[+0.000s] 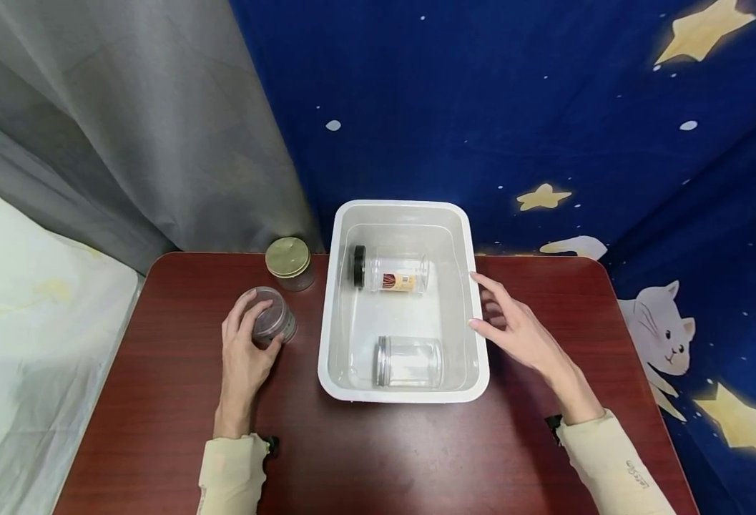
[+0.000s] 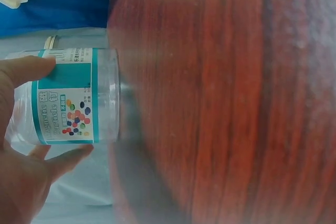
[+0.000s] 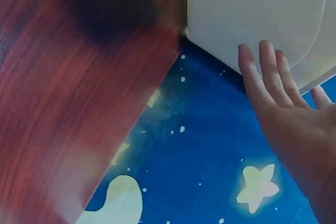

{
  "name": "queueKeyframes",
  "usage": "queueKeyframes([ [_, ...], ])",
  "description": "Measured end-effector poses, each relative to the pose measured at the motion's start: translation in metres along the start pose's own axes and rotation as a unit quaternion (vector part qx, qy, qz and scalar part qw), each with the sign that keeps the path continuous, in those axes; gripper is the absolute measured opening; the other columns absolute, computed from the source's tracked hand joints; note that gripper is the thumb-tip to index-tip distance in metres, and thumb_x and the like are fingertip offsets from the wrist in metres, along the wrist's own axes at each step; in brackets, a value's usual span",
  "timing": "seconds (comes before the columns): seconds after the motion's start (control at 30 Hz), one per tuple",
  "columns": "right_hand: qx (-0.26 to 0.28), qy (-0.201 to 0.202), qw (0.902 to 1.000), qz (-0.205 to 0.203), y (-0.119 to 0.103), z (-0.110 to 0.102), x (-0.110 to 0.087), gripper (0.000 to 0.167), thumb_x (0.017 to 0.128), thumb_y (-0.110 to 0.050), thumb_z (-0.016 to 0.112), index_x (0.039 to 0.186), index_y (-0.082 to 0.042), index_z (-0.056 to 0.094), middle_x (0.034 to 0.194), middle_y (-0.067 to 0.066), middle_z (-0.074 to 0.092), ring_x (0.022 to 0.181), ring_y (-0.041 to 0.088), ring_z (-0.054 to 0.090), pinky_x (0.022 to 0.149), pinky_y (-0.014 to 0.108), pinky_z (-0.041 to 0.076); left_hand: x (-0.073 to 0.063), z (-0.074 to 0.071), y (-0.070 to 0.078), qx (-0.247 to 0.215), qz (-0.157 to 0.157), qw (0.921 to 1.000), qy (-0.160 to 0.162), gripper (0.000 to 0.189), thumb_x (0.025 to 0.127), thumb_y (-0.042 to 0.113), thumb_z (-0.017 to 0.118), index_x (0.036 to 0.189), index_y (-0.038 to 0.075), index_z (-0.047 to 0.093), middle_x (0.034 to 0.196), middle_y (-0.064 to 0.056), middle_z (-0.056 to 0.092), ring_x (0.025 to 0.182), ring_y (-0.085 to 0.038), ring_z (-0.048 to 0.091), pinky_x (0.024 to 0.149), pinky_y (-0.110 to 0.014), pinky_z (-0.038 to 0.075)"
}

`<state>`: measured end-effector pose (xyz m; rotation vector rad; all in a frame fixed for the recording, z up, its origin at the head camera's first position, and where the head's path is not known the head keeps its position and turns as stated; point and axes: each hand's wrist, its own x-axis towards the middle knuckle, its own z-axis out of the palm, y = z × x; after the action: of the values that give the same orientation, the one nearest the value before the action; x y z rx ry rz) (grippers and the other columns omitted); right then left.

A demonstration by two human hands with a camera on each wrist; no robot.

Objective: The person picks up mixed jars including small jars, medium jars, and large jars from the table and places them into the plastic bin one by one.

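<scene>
My left hand [image 1: 242,365] grips a clear plastic jar [image 1: 276,320] at the left of the table, thumb on one side and fingers on the other. In the left wrist view a turquoise and white label [image 2: 65,98] with pictured coloured dots wraps this jar. At the outer right side of a white plastic bin [image 1: 403,395] is my right hand [image 1: 522,332], its fingers extended and fingertips at the rim. Inside the bin lie two clear jars on their sides: a black-lidded jar [image 1: 410,261] farther back, and a jar with a greyish lid [image 1: 416,361] nearer.
A gold-lidded jar [image 1: 287,256] stands at the table's back edge, just beyond the held jar and left of the bin. The reddish-brown table [image 1: 403,458] ends at a grey curtain [image 1: 159,143] and a blue star-patterned curtain [image 1: 429,93].
</scene>
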<state>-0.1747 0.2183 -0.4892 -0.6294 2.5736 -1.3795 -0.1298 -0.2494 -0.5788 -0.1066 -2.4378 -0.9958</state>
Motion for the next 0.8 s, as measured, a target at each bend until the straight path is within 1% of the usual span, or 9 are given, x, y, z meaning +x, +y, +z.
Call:
queueKeyframes([
  [0.07, 0.01, 0.001, 1.0, 0.001, -0.004, 0.0, -0.001, 0.074, 0.094, -0.011, 0.069, 0.156, -0.025, 0.03, 0.122, 0.01, 0.062, 0.106, 0.021, 0.064, 0.086, 0.042, 0.054, 0.0, 0.001, 0.0, -0.003, 0.003, 1.0, 0.004, 0.075, 0.06, -0.007, 0.087, 0.129, 0.013, 0.065, 0.151, -0.004, 0.044, 0.131, -0.037, 0.04, 0.103, -0.049, 0.03],
  [0.2, 0.026, 0.0, 0.9997, 0.0, -0.021, -0.002, -0.002, 0.072, 0.094, -0.007, 0.067, 0.155, -0.015, 0.031, 0.122, 0.016, 0.061, 0.107, 0.027, 0.064, 0.085, 0.033, 0.054, 0.0, 0.002, -0.002, -0.006, 0.007, 0.9999, 0.014, 0.075, 0.06, -0.007, 0.088, 0.128, 0.014, 0.066, 0.15, -0.005, 0.046, 0.13, -0.037, 0.041, 0.102, -0.048, 0.03],
  [0.3, 0.034, -0.002, 0.9994, -0.003, -0.032, -0.003, -0.003, 0.07, 0.094, -0.006, 0.066, 0.154, -0.009, 0.03, 0.121, 0.018, 0.061, 0.107, 0.029, 0.064, 0.083, 0.032, 0.054, -0.001, 0.003, -0.003, -0.01, 0.01, 0.9997, 0.022, 0.075, 0.059, -0.007, 0.088, 0.128, 0.014, 0.067, 0.15, -0.005, 0.047, 0.13, -0.036, 0.042, 0.102, -0.048, 0.03],
  [0.43, 0.043, -0.003, 0.999, -0.007, -0.033, -0.003, -0.002, 0.07, 0.094, -0.004, 0.065, 0.154, -0.005, 0.029, 0.121, 0.021, 0.061, 0.107, 0.033, 0.063, 0.083, 0.037, 0.055, -0.001, 0.005, -0.004, -0.018, 0.018, 0.9989, 0.039, 0.074, 0.058, -0.008, 0.088, 0.125, 0.014, 0.069, 0.147, -0.007, 0.05, 0.127, -0.037, 0.043, 0.1, -0.046, 0.03],
  [0.57, 0.048, -0.001, 0.9989, -0.002, -0.03, -0.002, -0.001, 0.07, 0.094, -0.004, 0.066, 0.154, -0.007, 0.029, 0.123, 0.02, 0.06, 0.11, 0.033, 0.062, 0.083, 0.032, 0.055, -0.001, 0.006, -0.003, -0.024, 0.024, 0.9973, 0.065, 0.071, 0.055, -0.005, 0.089, 0.121, 0.012, 0.071, 0.142, -0.011, 0.053, 0.123, -0.04, 0.044, 0.096, -0.047, 0.029],
  [0.67, 0.045, 0.003, 0.999, 0.003, -0.028, -0.001, -0.001, 0.07, 0.094, -0.005, 0.066, 0.154, -0.009, 0.03, 0.125, 0.02, 0.059, 0.115, 0.033, 0.059, 0.086, 0.038, 0.054, -0.001, 0.006, -0.004, -0.024, 0.024, 0.9959, 0.083, 0.068, 0.054, 0.001, 0.089, 0.119, 0.011, 0.072, 0.138, -0.014, 0.054, 0.121, -0.041, 0.044, 0.092, -0.049, 0.027],
  [0.8, 0.042, 0.009, 0.999, 0.008, -0.028, -0.001, -0.002, 0.07, 0.094, -0.005, 0.066, 0.154, -0.01, 0.03, 0.127, 0.021, 0.057, 0.118, 0.034, 0.057, 0.086, 0.048, 0.052, -0.001, 0.006, -0.005, -0.025, 0.019, 0.9955, 0.09, 0.066, 0.055, 0.007, 0.089, 0.118, 0.011, 0.072, 0.136, -0.014, 0.054, 0.121, -0.04, 0.043, 0.089, -0.051, 0.026],
])
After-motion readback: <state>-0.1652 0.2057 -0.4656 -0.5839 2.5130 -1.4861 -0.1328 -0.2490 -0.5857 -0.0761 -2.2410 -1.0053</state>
